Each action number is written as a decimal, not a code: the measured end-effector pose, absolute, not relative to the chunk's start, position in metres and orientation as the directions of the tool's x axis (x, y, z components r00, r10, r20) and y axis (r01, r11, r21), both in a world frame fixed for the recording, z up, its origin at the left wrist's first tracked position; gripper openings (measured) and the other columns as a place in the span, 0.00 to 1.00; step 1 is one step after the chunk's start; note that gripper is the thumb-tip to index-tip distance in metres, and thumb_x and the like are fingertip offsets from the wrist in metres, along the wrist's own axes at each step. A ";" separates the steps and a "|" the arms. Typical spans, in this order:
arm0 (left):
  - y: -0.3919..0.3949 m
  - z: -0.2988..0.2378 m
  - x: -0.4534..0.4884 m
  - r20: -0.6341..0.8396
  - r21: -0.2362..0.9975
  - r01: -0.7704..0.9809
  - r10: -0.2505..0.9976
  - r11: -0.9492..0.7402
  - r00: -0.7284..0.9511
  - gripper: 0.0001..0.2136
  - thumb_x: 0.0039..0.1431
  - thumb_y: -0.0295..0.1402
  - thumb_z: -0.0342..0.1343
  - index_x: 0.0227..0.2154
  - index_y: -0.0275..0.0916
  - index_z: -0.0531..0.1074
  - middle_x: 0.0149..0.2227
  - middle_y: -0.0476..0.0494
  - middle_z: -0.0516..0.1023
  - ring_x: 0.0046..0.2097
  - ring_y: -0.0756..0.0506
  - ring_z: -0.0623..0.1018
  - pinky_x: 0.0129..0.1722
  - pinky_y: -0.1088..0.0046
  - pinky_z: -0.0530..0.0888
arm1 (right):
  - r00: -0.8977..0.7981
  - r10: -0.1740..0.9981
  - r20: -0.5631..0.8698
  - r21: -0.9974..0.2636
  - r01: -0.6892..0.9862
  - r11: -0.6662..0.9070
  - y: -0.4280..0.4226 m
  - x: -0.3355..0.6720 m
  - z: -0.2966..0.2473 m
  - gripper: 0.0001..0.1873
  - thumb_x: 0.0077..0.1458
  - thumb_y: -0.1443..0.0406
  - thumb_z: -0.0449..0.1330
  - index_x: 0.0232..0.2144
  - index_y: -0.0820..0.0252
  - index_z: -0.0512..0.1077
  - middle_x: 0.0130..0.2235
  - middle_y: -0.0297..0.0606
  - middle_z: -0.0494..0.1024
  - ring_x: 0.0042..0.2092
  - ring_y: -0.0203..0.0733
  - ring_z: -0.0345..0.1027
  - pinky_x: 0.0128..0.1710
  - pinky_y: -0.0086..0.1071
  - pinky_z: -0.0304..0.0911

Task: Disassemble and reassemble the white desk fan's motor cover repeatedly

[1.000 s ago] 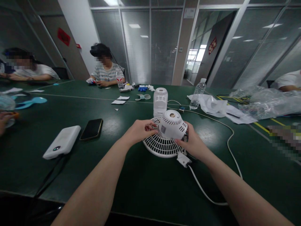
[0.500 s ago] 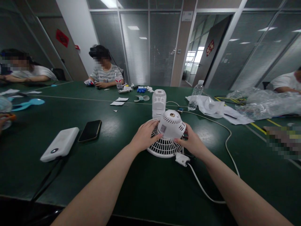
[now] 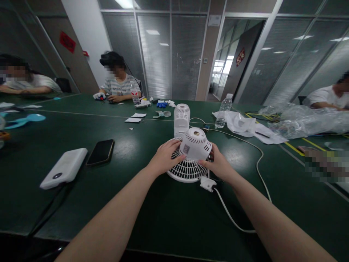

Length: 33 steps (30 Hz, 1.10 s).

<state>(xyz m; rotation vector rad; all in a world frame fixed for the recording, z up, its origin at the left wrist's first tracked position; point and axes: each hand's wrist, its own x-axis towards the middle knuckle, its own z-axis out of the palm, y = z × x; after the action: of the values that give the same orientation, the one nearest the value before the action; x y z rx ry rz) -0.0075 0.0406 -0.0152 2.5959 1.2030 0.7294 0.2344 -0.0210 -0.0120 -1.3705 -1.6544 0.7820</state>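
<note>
A white fan motor housing [image 3: 195,145] with vent slots and a printed code sits above a round white fan grille [image 3: 188,172], which lies face down on the green table. My left hand [image 3: 167,157] grips the housing's left side, thumb toward its lower front edge. On the opposite side my right hand [image 3: 216,162] holds it, fingers curled partly out of sight behind. Just below my right hand a small white box [image 3: 208,184] with a cable touches the grille's edge. Directly behind stands another white slotted part [image 3: 181,120].
To the left lie a black phone [image 3: 100,152] and a white power bank [image 3: 64,168]. A clear bottle [image 3: 224,110], white paper [image 3: 245,123] and plastic wrap [image 3: 308,120] are at the right. A white cable [image 3: 260,171] loops around the right side. Other people sit around the table.
The whole view has shifted slightly, so things appear a little further left. Both hands keep their hold on the housing, which shows no clear movement against the grille.
</note>
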 end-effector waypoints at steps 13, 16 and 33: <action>0.032 -0.030 -0.007 0.508 0.337 0.664 0.723 -0.667 0.468 0.25 0.61 0.45 0.50 0.58 0.41 0.64 0.62 0.41 0.65 0.63 0.40 0.63 0.62 0.53 0.59 | -0.025 0.977 0.211 -0.828 0.526 0.192 -0.028 0.233 -0.007 0.38 0.44 0.64 0.68 0.54 0.54 0.55 0.54 0.42 0.70 0.54 0.45 0.68 0.55 0.46 0.62; 0.029 -0.033 -0.007 0.504 0.350 0.669 0.734 -0.656 0.456 0.25 0.61 0.46 0.48 0.58 0.41 0.65 0.61 0.41 0.67 0.63 0.39 0.64 0.62 0.52 0.60 | 0.000 0.980 0.199 -0.815 0.555 0.165 -0.032 0.231 -0.005 0.39 0.43 0.64 0.69 0.54 0.53 0.55 0.54 0.41 0.71 0.53 0.46 0.69 0.53 0.46 0.63; 0.042 -0.054 -0.007 0.436 0.294 0.753 0.784 -0.589 0.443 0.24 0.61 0.50 0.40 0.58 0.53 0.61 0.65 0.57 0.58 0.65 0.44 0.61 0.64 0.52 0.55 | -0.027 0.984 0.174 -0.674 0.726 0.139 -0.044 0.246 0.006 0.44 0.34 0.47 0.71 0.50 0.55 0.59 0.48 0.40 0.74 0.48 0.51 0.71 0.45 0.43 0.69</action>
<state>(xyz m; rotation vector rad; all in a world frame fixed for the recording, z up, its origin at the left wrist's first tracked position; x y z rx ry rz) -0.0075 0.0416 -0.0539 2.6199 1.3961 0.8383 0.2460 -0.0441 0.0057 -1.6425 -1.8098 0.5433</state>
